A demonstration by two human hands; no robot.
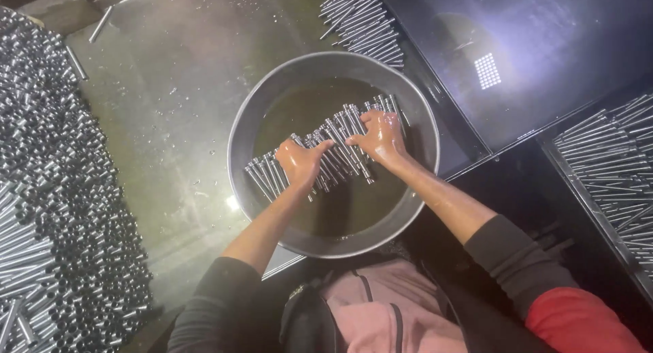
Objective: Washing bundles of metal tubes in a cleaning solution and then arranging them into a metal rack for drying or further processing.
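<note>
Nearest the camera, two wet forearms in dark sleeves reach into a round metal basin of brownish liquid. The left hand and right hand lie side by side, palms down with fingers spread, pressing flat on a row of thin metal rods lying in the liquid; neither hand closes around any rod. Left of the basin, a mass of short metal tubes stands on end. Beyond the basin lies another bundle of rods, and at the right a tray of rods.
</note>
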